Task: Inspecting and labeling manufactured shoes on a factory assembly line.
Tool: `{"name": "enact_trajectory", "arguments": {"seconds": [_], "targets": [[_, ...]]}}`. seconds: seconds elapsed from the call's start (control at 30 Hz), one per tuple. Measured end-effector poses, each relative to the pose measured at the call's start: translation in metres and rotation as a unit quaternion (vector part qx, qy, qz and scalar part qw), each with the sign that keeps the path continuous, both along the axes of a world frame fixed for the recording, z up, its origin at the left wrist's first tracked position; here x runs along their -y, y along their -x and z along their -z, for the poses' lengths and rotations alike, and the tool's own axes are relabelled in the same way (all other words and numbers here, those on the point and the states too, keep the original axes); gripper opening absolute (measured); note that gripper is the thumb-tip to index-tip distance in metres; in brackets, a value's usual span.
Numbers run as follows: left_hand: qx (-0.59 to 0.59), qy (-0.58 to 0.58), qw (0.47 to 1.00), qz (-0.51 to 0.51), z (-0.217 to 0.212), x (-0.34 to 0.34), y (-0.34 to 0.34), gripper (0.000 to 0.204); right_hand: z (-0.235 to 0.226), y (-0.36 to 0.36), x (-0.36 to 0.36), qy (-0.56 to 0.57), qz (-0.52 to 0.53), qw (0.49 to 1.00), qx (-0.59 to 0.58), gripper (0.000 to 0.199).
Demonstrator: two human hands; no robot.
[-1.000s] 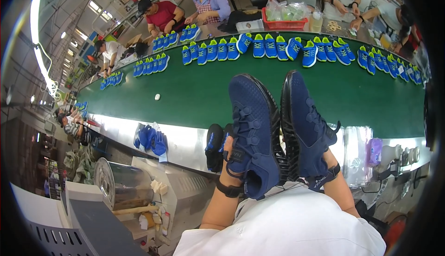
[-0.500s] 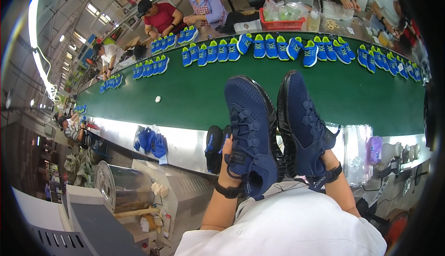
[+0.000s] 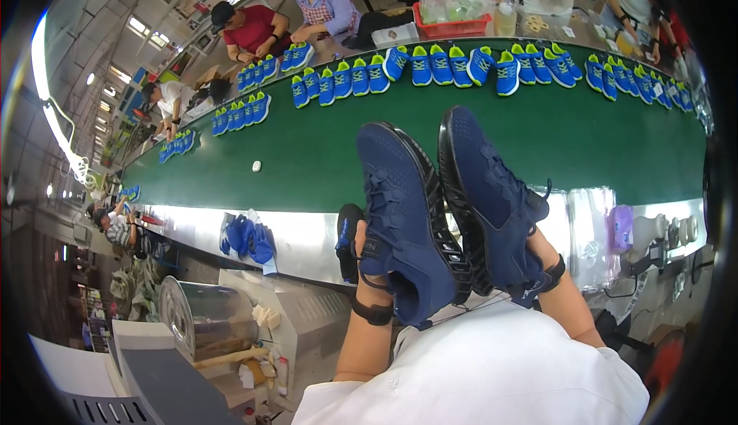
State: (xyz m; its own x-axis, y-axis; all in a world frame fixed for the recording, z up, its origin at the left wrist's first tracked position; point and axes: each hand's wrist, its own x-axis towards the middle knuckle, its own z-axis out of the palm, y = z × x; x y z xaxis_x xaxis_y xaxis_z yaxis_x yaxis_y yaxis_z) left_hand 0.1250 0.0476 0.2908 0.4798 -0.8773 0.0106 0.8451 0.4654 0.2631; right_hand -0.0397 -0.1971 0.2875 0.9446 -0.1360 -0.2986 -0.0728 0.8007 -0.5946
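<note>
I hold up two navy blue sneakers with black soles, side by side, toes pointing away and soles facing each other. My left hand (image 3: 360, 245) is closed on the left sneaker (image 3: 400, 210) near its heel and collar; most of its fingers are hidden behind the shoe. Closed round the rear part of the right sneaker (image 3: 486, 186), my right hand (image 3: 543, 250) is also largely covered. The soles meet or nearly meet along the middle. Just left of my left hand, a black shoe with blue marks (image 3: 349, 233) is on the metal ledge.
A green conveyor belt (image 3: 307, 163) carries rows of bright blue shoes with lime trim (image 3: 359, 77) along its far side. Co-workers sit beyond it, near a red basket (image 3: 453, 26). Blue bundled items (image 3: 247, 238) and a purple packet (image 3: 619, 227) lie on the near ledge (image 3: 304, 233).
Both sneakers have swung slightly left, their toes leaning further that way, and the soles show more. My hands keep their hold. The whole view has shifted a little.
</note>
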Motion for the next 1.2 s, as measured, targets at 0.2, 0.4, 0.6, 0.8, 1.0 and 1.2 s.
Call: {"name": "enact_trajectory", "arguments": {"seconds": [0.2, 0.4, 0.6, 0.8, 1.0, 1.2], "targets": [[-0.171, -0.281, 0.941, -0.083, 0.039, -0.011, 0.007, 0.071, -0.016, -0.001, -0.012, -0.046, -0.009, 0.999, 0.001, 0.060], [0.012, -0.366, 0.925, -0.107, 0.038, -0.008, 0.017, 0.075, -0.008, 0.005, -0.008, -0.058, -0.025, 0.998, -0.024, 0.061], [0.219, -0.461, 0.851, -0.123, 0.007, -0.004, 0.026, 0.077, -0.008, 0.003, -0.008, -0.061, -0.034, 0.997, 0.038, 0.066], [0.144, -0.362, 0.910, -0.143, 0.010, -0.010, 0.027, 0.073, -0.004, 0.005, -0.008, -0.063, -0.025, 0.997, 0.030, 0.068], [0.098, -0.407, 0.893, -0.166, 0.007, 0.000, 0.030, 0.070, -0.001, 0.010, -0.009, -0.118, -0.029, 0.993, -0.002, 0.053], [0.078, -0.307, 0.938, -0.137, -0.001, 0.001, 0.030, 0.070, -0.011, 0.009, -0.017, -0.123, 0.002, 0.992, 0.005, 0.035]]}}
